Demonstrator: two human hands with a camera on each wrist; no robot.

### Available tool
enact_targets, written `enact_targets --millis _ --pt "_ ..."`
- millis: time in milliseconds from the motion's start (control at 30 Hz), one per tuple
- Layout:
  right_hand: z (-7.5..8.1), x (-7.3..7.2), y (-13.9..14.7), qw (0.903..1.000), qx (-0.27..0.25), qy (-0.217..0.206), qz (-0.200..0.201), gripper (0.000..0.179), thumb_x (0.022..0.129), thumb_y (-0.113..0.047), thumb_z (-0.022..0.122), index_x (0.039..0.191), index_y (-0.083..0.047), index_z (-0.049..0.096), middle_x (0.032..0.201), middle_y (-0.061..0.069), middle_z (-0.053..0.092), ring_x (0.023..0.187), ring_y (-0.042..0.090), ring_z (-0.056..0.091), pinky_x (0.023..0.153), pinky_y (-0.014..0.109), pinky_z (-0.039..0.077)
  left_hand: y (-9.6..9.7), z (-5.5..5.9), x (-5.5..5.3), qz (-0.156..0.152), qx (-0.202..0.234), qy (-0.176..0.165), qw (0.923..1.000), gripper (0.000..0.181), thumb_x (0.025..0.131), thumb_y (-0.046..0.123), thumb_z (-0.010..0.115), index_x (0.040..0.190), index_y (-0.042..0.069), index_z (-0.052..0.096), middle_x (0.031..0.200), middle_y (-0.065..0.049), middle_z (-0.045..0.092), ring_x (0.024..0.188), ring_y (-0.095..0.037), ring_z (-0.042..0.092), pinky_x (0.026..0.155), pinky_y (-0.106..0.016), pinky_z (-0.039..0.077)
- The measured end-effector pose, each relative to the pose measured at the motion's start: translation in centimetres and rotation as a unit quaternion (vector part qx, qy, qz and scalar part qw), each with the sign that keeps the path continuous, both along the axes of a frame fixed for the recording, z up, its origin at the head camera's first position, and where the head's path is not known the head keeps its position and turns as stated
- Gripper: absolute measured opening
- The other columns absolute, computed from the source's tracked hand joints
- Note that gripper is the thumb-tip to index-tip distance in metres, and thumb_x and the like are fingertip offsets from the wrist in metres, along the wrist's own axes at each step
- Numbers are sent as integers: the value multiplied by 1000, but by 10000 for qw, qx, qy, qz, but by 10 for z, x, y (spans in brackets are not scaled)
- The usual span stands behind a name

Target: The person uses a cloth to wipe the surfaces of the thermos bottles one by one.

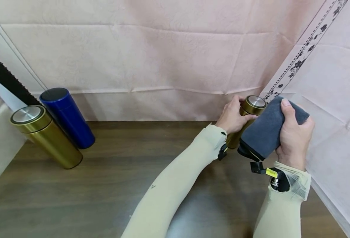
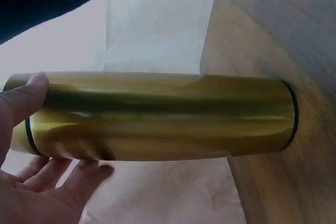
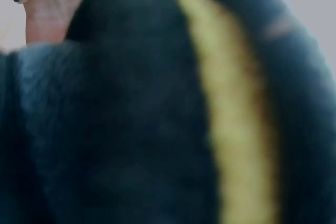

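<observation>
At the right of the head view, a gold thermos flask [image 1: 254,103] with a silver-topped lid stands upright on the table. My left hand [image 1: 232,115] grips it near the top. In the left wrist view, the thumb lies on one side of the flask [image 2: 168,114] and the fingers on the other. A folded dark grey-blue cloth [image 1: 265,130] is in my right hand [image 1: 295,138], thumb on its upper face. It hangs beside the flask and hides part of it; whether they touch I cannot tell. The cloth [image 3: 131,119] fills the right wrist view, blurred, with a yellow strip between its folds.
At the left stand another gold thermos flask [image 1: 51,140] and a blue one [image 1: 70,119], close together. Pale cloth walls [image 1: 163,66] rise behind and to the right [image 1: 338,138] of the wooden table [image 1: 109,185]. A black strip [image 1: 8,77] slants at the upper left.
</observation>
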State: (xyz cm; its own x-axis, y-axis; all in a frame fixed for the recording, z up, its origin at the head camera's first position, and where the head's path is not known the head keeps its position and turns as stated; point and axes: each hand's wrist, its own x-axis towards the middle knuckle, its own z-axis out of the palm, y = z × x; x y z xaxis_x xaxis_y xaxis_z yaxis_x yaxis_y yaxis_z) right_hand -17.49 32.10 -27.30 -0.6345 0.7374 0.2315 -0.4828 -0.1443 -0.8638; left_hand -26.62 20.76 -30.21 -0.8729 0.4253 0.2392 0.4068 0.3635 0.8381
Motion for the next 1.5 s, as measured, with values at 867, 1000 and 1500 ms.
enact_targets --millis 867,1000,1500 --pt "4 9 -9 9924 512 797 787 25 85 -7 80 98 11 68 74 12 69 51 17 64 45 24 54 -108 3 41 -721 189 568 9956 61 89 32 81 137 16 47 136 0 61 121 -15 63 100 -23 53" --pt "4 9 -11 9921 577 729 836 26 85 -7 81 99 11 69 75 11 70 52 17 65 46 24 55 -137 -4 50 -739 438 339 9957 59 88 27 83 135 15 49 134 0 60 120 -16 64 102 -24 54" --pt "2 7 -22 9814 1599 454 962 21 81 0 79 101 5 73 84 6 72 65 12 63 57 19 55 -222 4 88 -756 1073 -16 9913 57 86 16 84 133 19 53 128 4 61 122 -11 59 106 -28 54"
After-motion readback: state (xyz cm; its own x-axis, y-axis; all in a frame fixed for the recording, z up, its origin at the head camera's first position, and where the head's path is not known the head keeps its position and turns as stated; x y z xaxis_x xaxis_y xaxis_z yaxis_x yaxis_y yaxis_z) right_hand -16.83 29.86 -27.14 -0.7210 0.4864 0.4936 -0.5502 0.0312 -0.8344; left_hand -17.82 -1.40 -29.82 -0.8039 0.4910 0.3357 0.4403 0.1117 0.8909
